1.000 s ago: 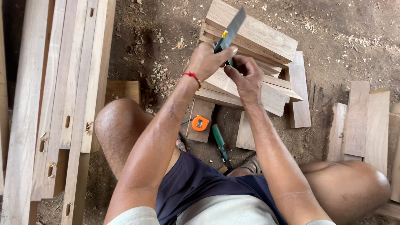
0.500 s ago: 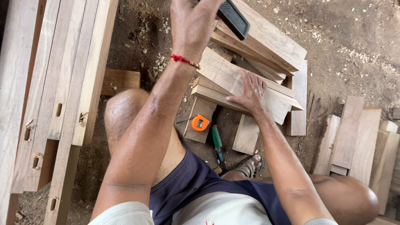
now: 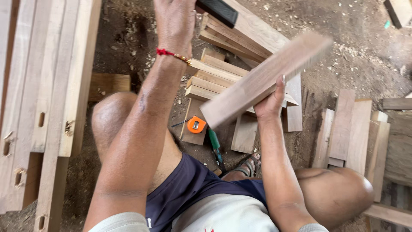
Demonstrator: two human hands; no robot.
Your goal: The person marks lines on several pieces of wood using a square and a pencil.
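My left hand (image 3: 175, 23) is raised at the top of the head view, closed around a dark flat tool (image 3: 218, 10) whose end sticks out to the right. A red bead bracelet (image 3: 172, 54) circles that wrist. My right hand (image 3: 270, 99) grips a light wooden plank (image 3: 265, 79) from below and holds it tilted up off the stack of short planks (image 3: 216, 77) lying on the ground ahead of my knees.
An orange tape measure (image 3: 196, 124) and a green-handled tool (image 3: 216, 148) lie on the dirt between my knees. Long mortised boards (image 3: 47, 99) run along the left. More short boards (image 3: 349, 129) lie at the right. Sawdust covers the ground.
My left hand has lifted the dark tool up off the stack. My right hand, earlier flat on the top plank, has now picked that plank up and tilted it.
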